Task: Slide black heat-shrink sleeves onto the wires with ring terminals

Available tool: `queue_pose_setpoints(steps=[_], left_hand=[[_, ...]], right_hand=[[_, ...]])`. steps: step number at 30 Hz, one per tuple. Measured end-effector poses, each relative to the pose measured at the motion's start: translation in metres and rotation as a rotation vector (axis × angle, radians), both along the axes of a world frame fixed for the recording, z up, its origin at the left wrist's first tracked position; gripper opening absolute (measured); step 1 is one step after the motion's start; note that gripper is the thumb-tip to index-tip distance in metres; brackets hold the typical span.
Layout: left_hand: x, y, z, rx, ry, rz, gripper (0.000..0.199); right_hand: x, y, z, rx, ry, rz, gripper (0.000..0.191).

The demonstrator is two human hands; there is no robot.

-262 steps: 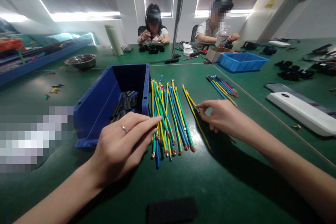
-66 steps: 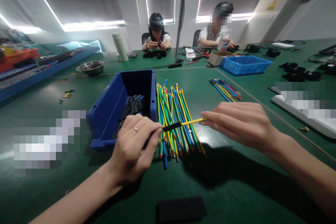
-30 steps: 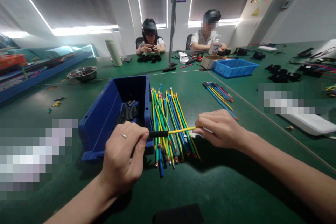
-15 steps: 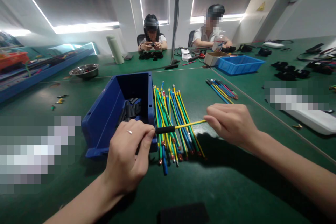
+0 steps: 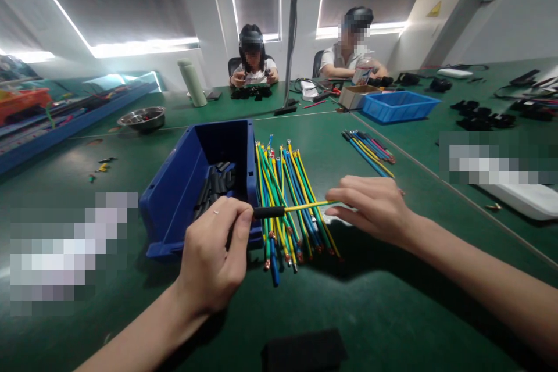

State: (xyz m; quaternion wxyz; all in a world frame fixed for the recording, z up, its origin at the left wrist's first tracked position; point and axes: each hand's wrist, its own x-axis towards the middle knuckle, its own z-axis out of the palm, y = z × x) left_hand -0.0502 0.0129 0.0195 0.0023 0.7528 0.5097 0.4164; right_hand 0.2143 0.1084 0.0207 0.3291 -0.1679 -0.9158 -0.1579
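Observation:
My left hand [image 5: 215, 253] is closed, thumb and forefinger pinching the left end of a short black sleeve [image 5: 269, 213]. From the sleeve's right end runs a yellow-green wire [image 5: 305, 207]. My right hand [image 5: 375, 209] pinches that wire between thumb and fingers, its other fingers loosely bent. The wire is held nearly level above a pile of cut wires [image 5: 275, 186] in yellow, green and blue, many with copper-coloured ends. Left of the pile stands a dark blue bin [image 5: 163, 215] with several black sleeves [image 5: 218, 183] inside. The wire's end inside the sleeve is hidden.
A smaller wire bundle [image 5: 368, 148] lies beyond my right hand. Farther back are a light blue tray [image 5: 399, 109], a cardboard box [image 5: 351, 97], a metal bowl [image 5: 143, 120] and a green bottle [image 5: 192, 82]. Two people sit across the table. A black object [image 5: 305, 350] lies near me.
Both hands have shifted slightly left with the sleeve and wire. My right hand's fingers have loosened and extended a little. One person opposite has spread their hands with something pale between them.

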Motion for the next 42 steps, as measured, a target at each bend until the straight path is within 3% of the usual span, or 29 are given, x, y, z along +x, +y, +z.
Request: queue_pose_setpoints(steps=[5, 9, 11, 13, 14, 16, 21, 25, 31, 35, 39, 42], left_hand=[[-0.004, -0.001, 0.004, 0.010, 0.088, 0.049, 0.022], [-0.013, 0.007, 0.016, 0.015, 0.117, 0.247, 0.025], [-0.017, 0.017, 0.024, -0.090, 0.215, 0.385, 0.023], [-0.020, 0.029, 0.031, -0.345, 0.457, 0.462, 0.028], [-0.020, 0.035, 0.033, -0.500, 0.595, 0.433, 0.031], [-0.019, 0.045, 0.035, -0.611, 0.672, 0.375, 0.031], [-0.017, 0.054, 0.031, -0.663, 0.644, 0.325, 0.031], [-0.024, 0.055, 0.023, -0.698, 0.545, 0.257, 0.028], [-0.031, 0.057, 0.017, -0.743, 0.394, 0.094, 0.025], [-0.030, 0.057, 0.018, -0.767, 0.304, -0.015, 0.028], [-0.029, 0.056, 0.020, -0.763, 0.262, -0.036, 0.029], [-0.029, 0.056, 0.019, -0.746, 0.251, -0.040, 0.029]], right_hand=[[0.007, 0.005, 0.002, 0.064, -0.027, 0.014, 0.008], [0.019, 0.012, 0.006, 0.081, 0.022, -0.083, 0.005], [0.023, 0.016, 0.007, 0.039, 0.039, -0.183, 0.010], [0.024, 0.020, 0.007, -0.048, 0.052, -0.277, 0.018], [0.024, 0.022, 0.006, -0.099, 0.052, -0.320, 0.020], [0.024, 0.027, 0.004, -0.203, 0.027, -0.403, 0.023], [0.022, 0.039, -0.007, -0.462, -0.103, -0.667, 0.024], [0.015, 0.041, -0.019, -0.570, -0.157, -0.780, 0.030], [0.015, 0.042, -0.020, -0.670, -0.195, -0.764, 0.041], [0.024, 0.040, -0.012, -0.744, -0.217, -0.689, 0.023], [0.025, 0.038, -0.012, -0.777, -0.239, -0.621, 0.034], [0.018, 0.039, -0.020, -0.730, -0.203, -0.679, 0.028]])
